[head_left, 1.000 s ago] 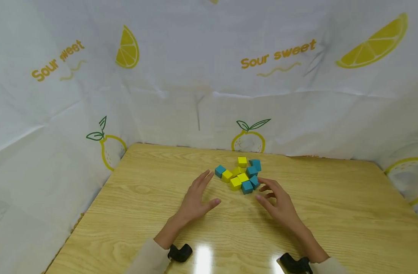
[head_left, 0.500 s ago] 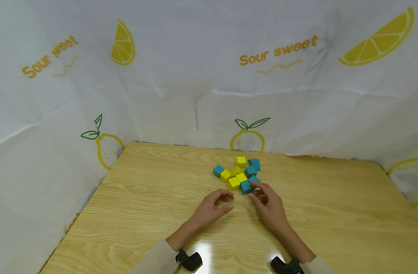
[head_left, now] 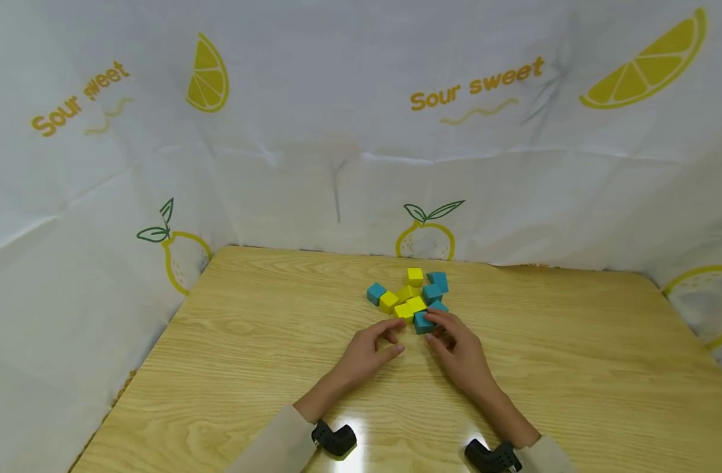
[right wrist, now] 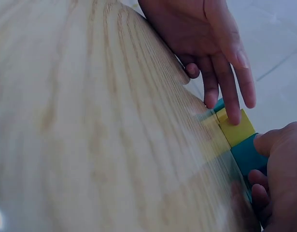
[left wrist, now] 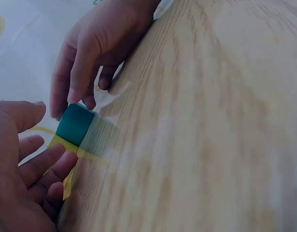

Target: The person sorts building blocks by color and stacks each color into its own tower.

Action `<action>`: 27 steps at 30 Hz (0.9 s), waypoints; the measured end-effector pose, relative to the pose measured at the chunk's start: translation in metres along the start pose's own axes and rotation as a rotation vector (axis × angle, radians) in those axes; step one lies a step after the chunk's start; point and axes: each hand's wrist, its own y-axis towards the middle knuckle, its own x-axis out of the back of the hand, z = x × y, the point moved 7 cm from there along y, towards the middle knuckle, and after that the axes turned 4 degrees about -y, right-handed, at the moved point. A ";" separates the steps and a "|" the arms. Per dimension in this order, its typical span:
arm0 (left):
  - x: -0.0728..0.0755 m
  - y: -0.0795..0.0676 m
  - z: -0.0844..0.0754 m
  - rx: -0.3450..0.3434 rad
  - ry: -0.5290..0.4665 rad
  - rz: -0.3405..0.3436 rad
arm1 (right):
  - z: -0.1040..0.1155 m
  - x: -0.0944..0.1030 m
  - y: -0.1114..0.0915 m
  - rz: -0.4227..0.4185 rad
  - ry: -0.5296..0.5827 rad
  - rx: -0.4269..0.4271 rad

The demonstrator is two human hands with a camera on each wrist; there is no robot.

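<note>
On the wooden table, several small yellow and blue blocks lie in a loose cluster. My right hand (head_left: 464,355) has its thumb and index finger at the front blue cube (head_left: 421,323), curled about its right side; in the right wrist view the thumb tip meets that blue cube (right wrist: 247,153). Left of it, my left hand (head_left: 363,355) is held with relaxed, slightly bent fingers and nothing in them. Its fingertips are right at the front yellow cube (head_left: 403,311); the right wrist view shows a finger overlapping this yellow cube (right wrist: 239,129).
Behind are a yellow cube (head_left: 415,276), a blue block (head_left: 438,282) and another blue cube (head_left: 431,293). A blue cube (head_left: 376,293) sits at the cluster's left end. White lemon-print cloth (head_left: 313,144) hangs behind the wooden table (head_left: 266,309).
My left hand has come in from the cluster's left side to its front, fingers less spread. My right hand has shifted left onto the front blue cube. The blocks keep their arrangement.
</note>
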 end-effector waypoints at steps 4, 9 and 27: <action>0.000 0.001 0.002 0.025 0.010 0.004 | 0.001 0.001 0.001 0.000 -0.007 -0.006; 0.000 0.000 0.003 0.029 0.023 0.003 | 0.003 0.002 0.001 -0.013 0.006 0.003; 0.016 -0.005 0.005 0.016 0.166 -0.083 | 0.020 -0.004 0.002 0.073 0.141 0.037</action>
